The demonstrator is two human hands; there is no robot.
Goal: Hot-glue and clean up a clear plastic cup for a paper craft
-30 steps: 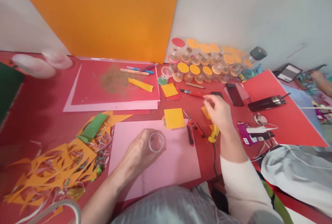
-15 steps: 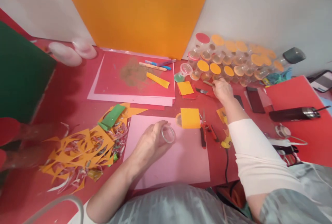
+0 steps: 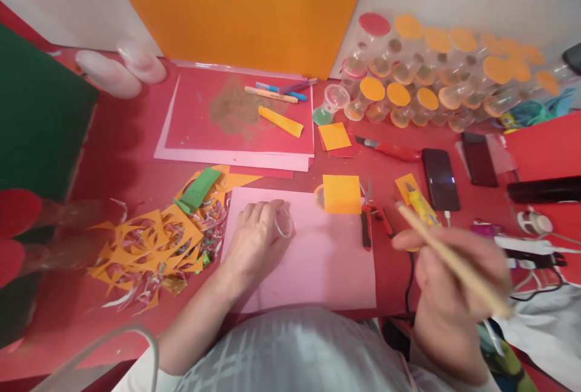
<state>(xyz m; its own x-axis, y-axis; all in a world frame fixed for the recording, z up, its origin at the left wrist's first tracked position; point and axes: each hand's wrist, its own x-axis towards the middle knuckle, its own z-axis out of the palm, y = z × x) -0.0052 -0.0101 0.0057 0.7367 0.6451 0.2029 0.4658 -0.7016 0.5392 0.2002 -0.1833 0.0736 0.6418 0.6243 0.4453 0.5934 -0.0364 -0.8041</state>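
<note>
Left hand (image 3: 256,238) fingers curled round a small clear plastic cup (image 3: 284,222), pressing it on its side, mouth facing about 3 o'clock, onto the pink paper sheet (image 3: 318,259). Right hand (image 3: 447,286) pinched shut on a thin tan wooden stick (image 3: 449,259), probably a pencil, blurred; long axis runs 10 to 4 o'clock, tip end up-left, well apart from the cup. Cup lies at about 9 o'clock from the stick tip, so the stick points roughly toward it; the left hand is the nearer one, already on it.

Around: orange paper square (image 3: 341,193) at 1 o'clock of the cup, touching the pink sheet's top edge; red-handled scissors (image 3: 368,216) just beside that. Yellow glue gun (image 3: 421,207) near the stick tip. Orange paper cut-out scraps (image 3: 149,244) at 9 o'clock of the left hand. Rows of clear orange-lidded cups (image 3: 426,86) at 1 o'clock by the wall.
</note>
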